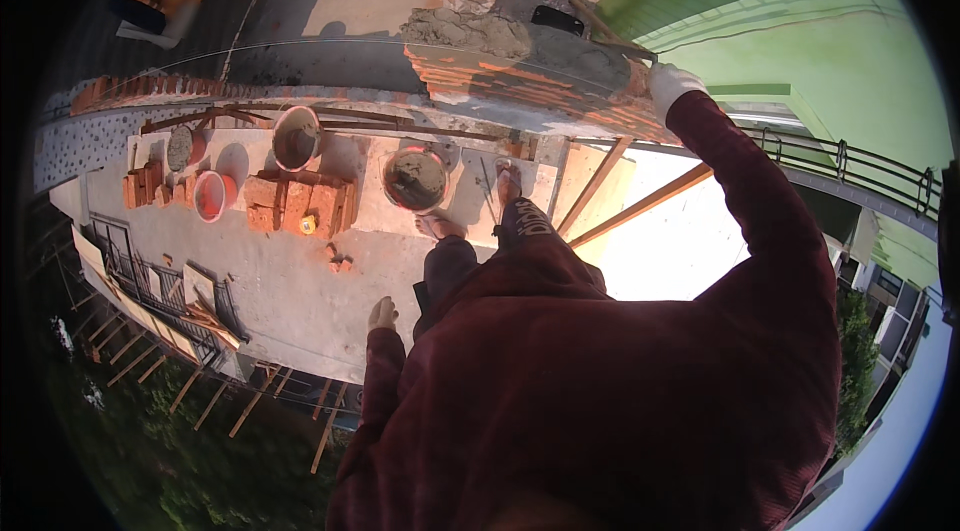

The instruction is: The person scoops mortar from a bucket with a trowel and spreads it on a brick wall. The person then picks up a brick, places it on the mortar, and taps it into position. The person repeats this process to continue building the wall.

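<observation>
My right hand (676, 87), in a pale glove, is raised at the right end of a brick wall (500, 81). Its fingers look closed where they meet a dark, narrow bar (638, 53); what the bar belongs to is unclear. Grey mortar (470, 31) lies thickly along the wall's top, and a black rectangular object (557, 20) rests behind it. My left hand (382, 314), also gloved, hangs low by my side with its fingers apart and nothing in it. Between my feet and the wall stands a bucket of mortar (415, 179).
Stacked bricks (300, 203) lie left of my feet, near a reddish bucket (298, 138) and a smaller bucket (212, 196). Wooden braces (640, 206) slope at right beside a bright opening. A railing (840, 159) and green wall (760, 21) stand beyond. The platform's edge (300, 356) drops toward trees.
</observation>
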Demonstrator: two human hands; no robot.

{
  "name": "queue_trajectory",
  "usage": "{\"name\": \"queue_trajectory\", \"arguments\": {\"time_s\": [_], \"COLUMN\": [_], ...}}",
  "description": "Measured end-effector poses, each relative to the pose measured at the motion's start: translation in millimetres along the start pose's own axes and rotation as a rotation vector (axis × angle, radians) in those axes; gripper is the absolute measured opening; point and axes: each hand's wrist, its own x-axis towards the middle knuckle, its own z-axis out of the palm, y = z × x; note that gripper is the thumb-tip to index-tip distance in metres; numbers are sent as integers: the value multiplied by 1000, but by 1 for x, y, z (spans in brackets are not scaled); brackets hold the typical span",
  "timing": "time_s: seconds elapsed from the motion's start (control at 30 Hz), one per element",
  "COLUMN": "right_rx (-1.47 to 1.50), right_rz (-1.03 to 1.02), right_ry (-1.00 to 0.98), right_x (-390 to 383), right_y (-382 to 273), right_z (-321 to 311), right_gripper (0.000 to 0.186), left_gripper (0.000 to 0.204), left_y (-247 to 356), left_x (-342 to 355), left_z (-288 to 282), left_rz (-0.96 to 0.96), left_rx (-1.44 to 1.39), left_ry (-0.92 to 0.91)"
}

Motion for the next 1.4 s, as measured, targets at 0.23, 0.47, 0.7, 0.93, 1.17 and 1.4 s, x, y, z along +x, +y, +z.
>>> {"name": "queue_trajectory", "arguments": {"time_s": [0.23, 0.47, 0.7, 0.93, 1.17, 1.4], "right_rx": [709, 768, 742, 752, 910, 1266], "right_rz": [-247, -339, -193, -62, 46, -190], "right_ry": [-212, -569, -600, -460, -402, -259], "right_x": [0, 80, 48, -9, -26, -120], "right_y": [48, -27, 46, 121, 180, 72], "right_z": [-40, -75, -23, 32, 83, -8], "right_gripper": [41, 42, 40, 32, 30, 33], "left_gripper": [53, 60, 57, 56, 53, 55], "left_y": [31, 117, 87, -1, 98, 116], "left_x": [-29, 29, 0, 52, -6, -46], "left_z": [11, 10, 4, -31, 24, 47], "left_rz": [-107, 211, 63, 43, 111, 132], "left_rx": [22, 144, 90, 83, 187, 12], "left_ry": [7, -102, 4, -98, -110, -307]}}
